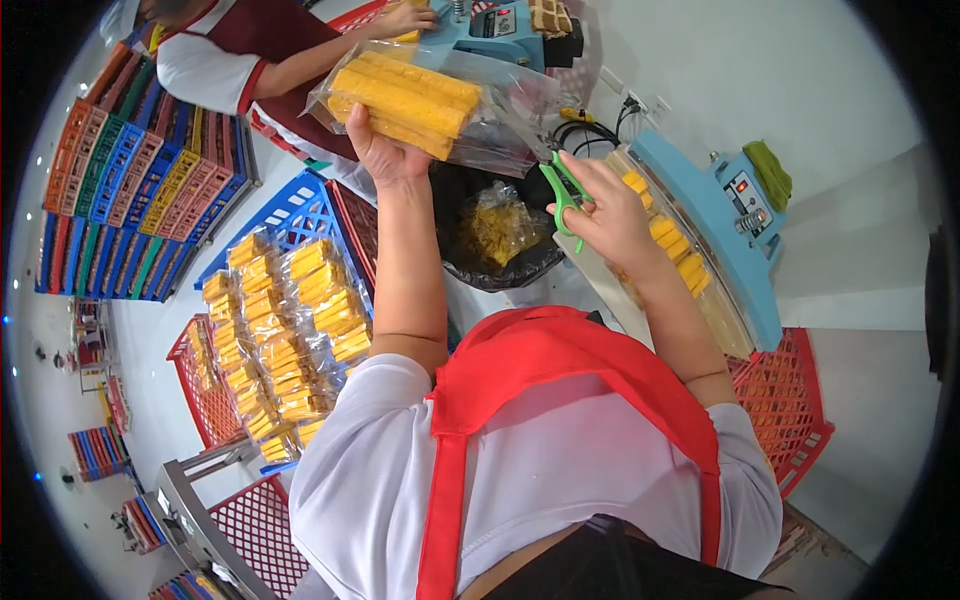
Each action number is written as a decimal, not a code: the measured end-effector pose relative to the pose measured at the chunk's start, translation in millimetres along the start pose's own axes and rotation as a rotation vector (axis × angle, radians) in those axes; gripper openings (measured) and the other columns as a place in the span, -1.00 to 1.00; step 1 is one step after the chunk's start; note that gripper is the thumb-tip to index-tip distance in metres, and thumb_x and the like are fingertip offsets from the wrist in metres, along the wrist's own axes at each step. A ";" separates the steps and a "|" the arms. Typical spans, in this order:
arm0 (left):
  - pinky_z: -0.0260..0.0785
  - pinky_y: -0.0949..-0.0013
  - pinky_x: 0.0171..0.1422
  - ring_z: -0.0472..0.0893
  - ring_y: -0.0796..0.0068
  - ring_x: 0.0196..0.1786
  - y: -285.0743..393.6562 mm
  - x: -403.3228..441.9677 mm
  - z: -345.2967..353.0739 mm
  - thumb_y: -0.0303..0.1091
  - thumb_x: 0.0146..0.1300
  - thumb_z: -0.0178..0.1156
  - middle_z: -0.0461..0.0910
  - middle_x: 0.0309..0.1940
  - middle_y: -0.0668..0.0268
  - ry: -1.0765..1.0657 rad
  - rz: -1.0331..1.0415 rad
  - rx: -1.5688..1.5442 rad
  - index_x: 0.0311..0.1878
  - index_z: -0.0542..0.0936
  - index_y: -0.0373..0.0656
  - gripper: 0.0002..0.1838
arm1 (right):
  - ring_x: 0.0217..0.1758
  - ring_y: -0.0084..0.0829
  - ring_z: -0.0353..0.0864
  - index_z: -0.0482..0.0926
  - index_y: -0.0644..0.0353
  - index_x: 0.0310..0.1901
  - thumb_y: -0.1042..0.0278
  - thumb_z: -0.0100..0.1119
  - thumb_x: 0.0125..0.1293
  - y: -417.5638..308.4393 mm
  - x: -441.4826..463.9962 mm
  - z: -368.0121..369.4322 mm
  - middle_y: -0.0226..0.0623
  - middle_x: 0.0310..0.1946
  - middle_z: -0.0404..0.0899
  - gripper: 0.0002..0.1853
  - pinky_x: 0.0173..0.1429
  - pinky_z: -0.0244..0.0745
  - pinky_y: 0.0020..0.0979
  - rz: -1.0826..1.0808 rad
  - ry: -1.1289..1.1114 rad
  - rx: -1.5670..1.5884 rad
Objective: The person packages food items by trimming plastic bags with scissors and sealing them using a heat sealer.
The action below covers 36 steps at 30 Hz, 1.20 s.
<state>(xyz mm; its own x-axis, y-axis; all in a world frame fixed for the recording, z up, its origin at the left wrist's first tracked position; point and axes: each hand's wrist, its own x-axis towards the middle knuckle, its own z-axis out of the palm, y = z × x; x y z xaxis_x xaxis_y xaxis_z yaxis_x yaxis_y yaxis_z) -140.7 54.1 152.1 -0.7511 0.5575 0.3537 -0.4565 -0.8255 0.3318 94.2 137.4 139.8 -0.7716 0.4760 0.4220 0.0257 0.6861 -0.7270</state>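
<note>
Green-handled scissors (pixel 557 187) sit gripped in the right hand (pixel 615 215) — the left hand (pixel 387 160) clamps a clear plastic bag (pixel 515 98) of yellow sticks (pixel 415 97), best kept taut.

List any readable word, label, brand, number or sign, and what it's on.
No text can be read.
Light-blue metal machine at right: panel markings too small.
Light-blue metal machine at top: panel markings too small.
Stacked multicoloured plastic crates: pale side markings too blurred.

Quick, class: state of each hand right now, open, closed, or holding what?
Left hand: holding a clear bag of yellow sticks.
Right hand: closed around green scissors.
</note>
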 end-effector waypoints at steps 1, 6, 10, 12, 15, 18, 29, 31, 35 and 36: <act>0.18 0.12 0.19 0.37 0.23 0.08 1.9 -0.3 -1.5 -0.14 -0.02 0.12 0.40 0.01 0.24 -0.005 -0.001 0.008 0.07 0.32 -0.14 -0.44 | -0.55 -0.44 0.39 0.36 0.12 0.06 0.31 0.17 -0.06 0.5 2.5 3.5 -0.31 -0.23 0.43 -0.45 -0.44 0.32 -0.51 0.003 -0.006 0.005; 0.19 0.11 0.19 0.37 0.22 0.08 7.3 -3.3 -7.2 -0.15 -0.02 0.12 0.40 0.01 0.23 0.023 0.011 0.027 0.07 0.32 -0.14 -0.45 | -0.55 -0.42 0.43 0.36 0.07 0.06 0.31 0.15 -0.08 5.3 10.2 20.9 -0.32 -0.21 0.42 -0.45 -0.42 0.35 -0.47 0.010 -0.023 -0.013; 0.18 0.11 0.20 0.38 0.22 0.08 13.3 -4.0 -11.8 -0.16 -0.03 0.13 0.40 0.01 0.23 0.044 0.015 0.029 0.07 0.32 -0.14 -0.45 | -0.54 -0.38 0.45 0.36 0.04 0.05 0.33 0.12 -0.10 4.5 14.4 26.4 -0.33 -0.18 0.41 -0.45 -0.40 0.37 -0.41 0.015 -0.056 -0.063; 0.18 0.11 0.20 0.37 0.22 0.08 15.5 -4.3 -15.4 -0.16 -0.03 0.13 0.40 0.01 0.23 0.046 0.024 0.035 0.07 0.32 -0.14 -0.45 | -0.53 -0.37 0.46 0.36 0.04 0.05 0.33 0.12 -0.11 0.8 15.8 26.0 -0.33 -0.18 0.41 -0.45 -0.39 0.38 -0.40 0.025 -0.072 -0.082; 0.17 0.11 0.20 0.37 0.22 0.08 19.7 -4.9 -19.3 -0.16 -0.03 0.13 0.40 0.02 0.23 0.051 0.037 0.046 0.07 0.32 -0.14 -0.44 | -0.48 -0.35 0.48 0.36 0.05 0.06 0.36 0.10 -0.09 -0.1 17.7 27.6 -0.31 -0.20 0.42 -0.45 -0.35 0.39 -0.39 0.005 -0.088 -0.097; 0.18 0.11 0.20 0.38 0.22 0.08 24.5 -2.5 -24.1 -0.16 -0.04 0.13 0.40 0.01 0.23 0.043 0.048 0.060 0.07 0.32 -0.13 -0.44 | -0.39 -0.33 0.50 0.36 0.07 0.07 0.42 0.07 -0.07 15.3 17.0 36.8 -0.28 -0.22 0.43 -0.47 -0.28 0.39 -0.40 -0.023 -0.087 0.043; 0.20 0.14 0.19 0.39 0.26 0.08 61.0 11.3 -46.3 -0.19 -0.02 0.12 0.42 0.00 0.25 0.019 0.127 0.079 0.04 0.36 -0.13 -0.49 | -0.30 -0.25 0.50 0.34 0.17 0.06 0.49 0.02 -0.04 8.8 28.5 29.1 -0.24 -0.21 0.44 -0.50 -0.24 0.39 -0.39 -0.017 -0.148 0.059; 0.20 0.14 0.19 0.40 0.27 0.07 63.8 11.8 -48.2 -0.21 -0.02 0.11 0.42 0.00 0.25 0.043 0.140 0.162 0.05 0.35 -0.13 -0.50 | -0.34 -0.25 0.49 0.38 0.17 0.01 0.45 0.03 -0.02 -7.4 35.5 25.4 -0.25 -0.29 0.42 -0.55 -0.31 0.39 -0.35 -0.114 -0.158 -0.237; 0.21 0.15 0.19 0.41 0.27 0.06 64.3 12.9 -53.3 -0.23 -0.01 0.11 0.43 -0.01 0.26 0.055 0.141 0.144 0.05 0.35 -0.13 -0.51 | -0.38 -0.26 0.50 0.40 0.22 -0.05 0.44 -0.01 0.02 -29.1 47.1 21.0 -0.24 -0.38 0.40 -0.62 -0.37 0.39 -0.31 -0.168 -0.172 -0.462; 0.21 0.15 0.19 0.41 0.27 0.06 64.3 13.6 -55.6 -0.24 -0.01 0.10 0.43 -0.01 0.26 0.059 0.152 0.138 0.05 0.35 -0.13 -0.51 | -0.40 -0.27 0.51 0.40 0.25 -0.07 0.46 -0.04 0.03 -31.2 48.5 21.3 -0.24 -0.40 0.40 -0.64 -0.39 0.40 -0.31 -0.153 -0.183 -0.574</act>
<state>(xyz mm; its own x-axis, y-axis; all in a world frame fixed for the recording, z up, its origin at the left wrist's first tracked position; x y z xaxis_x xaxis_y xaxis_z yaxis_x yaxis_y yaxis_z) -206.9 3.7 129.7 -0.8348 0.4178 0.3585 -0.2689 -0.8777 0.3967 42.4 127.3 171.4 -0.8888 0.2820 0.3612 0.2051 0.9497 -0.2368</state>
